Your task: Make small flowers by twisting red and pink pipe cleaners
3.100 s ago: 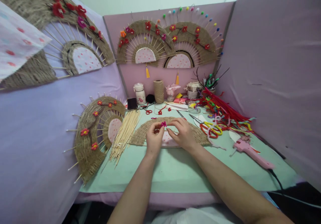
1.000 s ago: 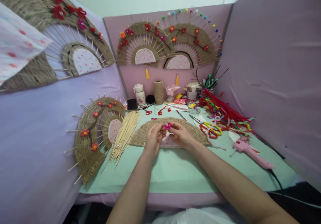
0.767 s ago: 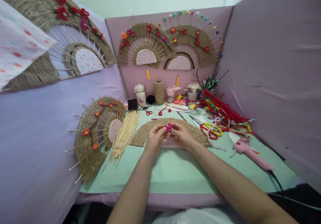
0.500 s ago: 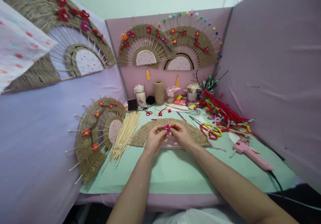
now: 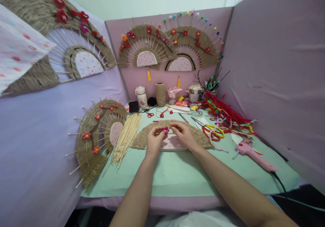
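Observation:
A small magenta pipe-cleaner flower (image 5: pixel 166 129) is pinched between the fingertips of my left hand (image 5: pixel 153 141) and my right hand (image 5: pixel 183 135). Both hands hover just over a half-round jute-woven fan (image 5: pixel 144 136) with a pink dotted centre (image 5: pixel 173 143) lying flat on the green table top (image 5: pixel 175 172). The fingers of both hands are curled together around the flower.
A bundle of bamboo skewers (image 5: pixel 126 137) lies left of the fan. A finished fan (image 5: pixel 95 137) leans on the left partition. Scissors (image 5: pixel 212 131), pipe cleaners (image 5: pixel 228 115) and a pink glue gun (image 5: pixel 252 156) sit at right. A twine spool (image 5: pixel 160 94) and jars stand at the back.
The flower has been turned and worked between my fingertips, and both hands have dipped slightly toward the fan. The rest of the table is unchanged.

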`<state>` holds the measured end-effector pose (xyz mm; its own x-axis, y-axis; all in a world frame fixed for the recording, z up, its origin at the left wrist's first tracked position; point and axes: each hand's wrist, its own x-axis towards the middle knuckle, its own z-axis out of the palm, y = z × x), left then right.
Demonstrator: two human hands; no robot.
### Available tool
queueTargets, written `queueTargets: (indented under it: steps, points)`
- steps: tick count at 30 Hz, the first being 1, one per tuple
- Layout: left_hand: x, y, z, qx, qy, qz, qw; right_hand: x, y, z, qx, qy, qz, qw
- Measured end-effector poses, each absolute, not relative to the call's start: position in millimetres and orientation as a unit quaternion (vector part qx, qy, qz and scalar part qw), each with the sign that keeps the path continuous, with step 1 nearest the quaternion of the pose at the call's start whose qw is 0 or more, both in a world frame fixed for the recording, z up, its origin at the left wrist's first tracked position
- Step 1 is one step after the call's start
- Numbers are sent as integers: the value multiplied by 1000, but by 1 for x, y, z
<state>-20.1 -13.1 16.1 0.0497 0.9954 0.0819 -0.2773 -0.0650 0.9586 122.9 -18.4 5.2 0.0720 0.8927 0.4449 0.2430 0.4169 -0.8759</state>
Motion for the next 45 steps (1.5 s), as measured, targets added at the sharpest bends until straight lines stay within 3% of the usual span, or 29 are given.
queueTargets:
  steps: [11, 23, 33, 45]
  points:
    - [-16, -11, 7, 552, 442, 555, 439, 118, -20, 9, -477, -581, 358, 555]
    - [-16, -11, 3, 589, 461, 530, 399, 118, -21, 2, -515, -596, 276, 551]
    - [-19, -5, 4, 516, 480, 545, 454, 122, -17, 3, -511, -552, 393, 529]
    - [-15, -12, 8, 580, 467, 522, 416, 120, -16, 1, -543, -608, 291, 501]
